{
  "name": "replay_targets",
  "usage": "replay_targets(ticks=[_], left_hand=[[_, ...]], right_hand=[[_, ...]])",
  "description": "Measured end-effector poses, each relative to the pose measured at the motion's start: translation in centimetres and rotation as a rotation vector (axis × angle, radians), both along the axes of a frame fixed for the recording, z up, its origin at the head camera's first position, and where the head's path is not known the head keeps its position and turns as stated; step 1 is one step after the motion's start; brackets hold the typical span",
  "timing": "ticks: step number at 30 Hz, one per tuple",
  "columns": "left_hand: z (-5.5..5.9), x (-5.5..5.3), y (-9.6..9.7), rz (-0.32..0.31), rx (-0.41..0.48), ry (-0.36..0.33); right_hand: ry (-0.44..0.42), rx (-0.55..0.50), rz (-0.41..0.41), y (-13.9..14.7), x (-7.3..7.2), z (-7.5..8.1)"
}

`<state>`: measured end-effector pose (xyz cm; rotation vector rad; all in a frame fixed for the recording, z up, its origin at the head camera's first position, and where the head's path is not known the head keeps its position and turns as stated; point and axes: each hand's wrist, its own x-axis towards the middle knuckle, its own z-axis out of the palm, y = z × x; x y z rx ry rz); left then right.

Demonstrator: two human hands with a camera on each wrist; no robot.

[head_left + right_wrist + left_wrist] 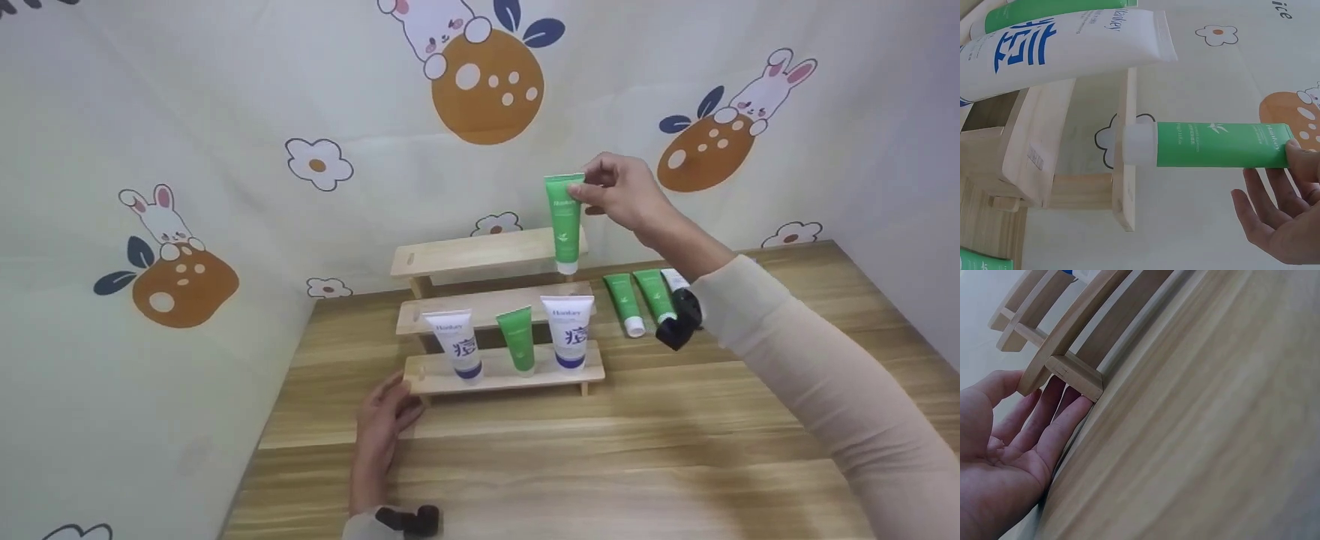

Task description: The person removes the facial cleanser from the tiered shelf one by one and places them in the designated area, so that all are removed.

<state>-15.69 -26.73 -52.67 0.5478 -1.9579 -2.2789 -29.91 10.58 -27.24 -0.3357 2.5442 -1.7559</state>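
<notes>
My right hand (619, 191) pinches a green squeeze tube (564, 225) by its flat crimped end, white cap down. In the right wrist view the tube's cap (1139, 144) overlaps the top tier of the wooden stepped rack (1124, 197). My left hand (386, 412) holds the left end of the rack's bottom tier (495, 382). In the left wrist view the thumb (1002, 385) lies against the tier's rounded end and the fingers reach under it. On that tier stand a white tube (454, 341), a smaller green tube (517, 341) and another white tube (568, 330), all on their caps.
Right of the rack, two green tubes (624, 304) (656, 295) lie on the wood-grain table (570, 457), beside a white one (673, 280) partly behind my right wrist's black camera strap (679, 321). A printed cloth (247, 90) with rabbits hangs behind the rack.
</notes>
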Motion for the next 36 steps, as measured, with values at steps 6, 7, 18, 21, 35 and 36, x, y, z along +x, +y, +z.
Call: replay_targets(ticks=[6,7,18,21,35,36], left_hand=[[0.1,0.1,0.1,0.004,-0.003,-0.008],[0.1,0.0,0.1,0.006,-0.005,-0.006],[-0.1,0.1,0.2,0.004,0.002,-0.003],[0.0,0.1,0.2,-0.002,0.002,-0.008],[0.1,-0.2,-0.1,-0.004,-0.007,0.005],[0.2,-0.2,-0.1,0.001,-0.008,-0.001]], right_hand=[[0.033,-0.037,-0.014,1.5,1.7,-0.5],[0.044,-0.038,-0.022,1.7,1.9,-0.6],[0.080,-0.044,-0.133,5.0,3.2,-3.6],[0.049,-0.058,-0.148,6.0,3.7,-4.6],[-0.060,-0.204,-0.188,8.1,5.1,-11.5],[-0.080,-0.206,-0.195,8.2,5.1,-12.0]])
